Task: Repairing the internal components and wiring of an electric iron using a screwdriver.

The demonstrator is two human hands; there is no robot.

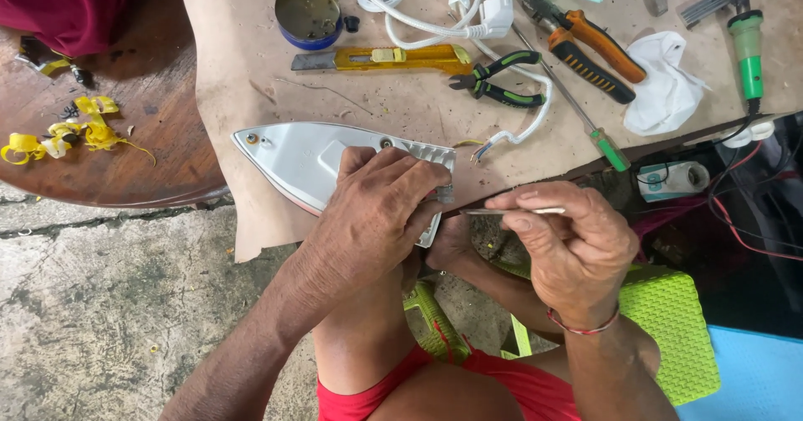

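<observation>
Grey metal iron soleplate [301, 158] lies flat on the worktop [401, 107], pointed end away from the left hand [381, 212], wide end under it. The left hand rests palm down on that wide end, fingers [418, 178] curled over the rear edge and pressing it in place; it clasps nothing else. The right hand [569, 241] sits just beside it, off the near worktop edge, thumb and fingertips pinched shut on a thin metal tool [510, 211] whose tip points toward the soleplate's rear edge.

Beyond the left hand lie a yellow utility knife [385, 58] and a round blue tin [308, 13]. A white power cord [435, 20] with plug loops beyond both hands; its bared end [493, 143] lies close to the soleplate's rear corner, between the two hands' far sides. Green-handled cutters [502, 82] and orange-handled pliers [585, 49] lie beyond the right hand, with a long green-tipped screwdriver [577, 112] running diagonally toward the worktop edge. A crumpled white cloth [665, 91] and a green soldering iron [747, 49] lie further out on the right hand's outer side.

The near worktop edge runs directly under both hands; the soleplate's wide end overhangs it slightly. Bare worktop shows between soleplate and knife. Below the edge, a green plastic stool [669, 321] and dark cables [753, 220] crowd the right hand's outer side. A round wooden table [125, 153] with yellow scraps [75, 137] stands on the left hand's outer side, with concrete floor [109, 304] below.
</observation>
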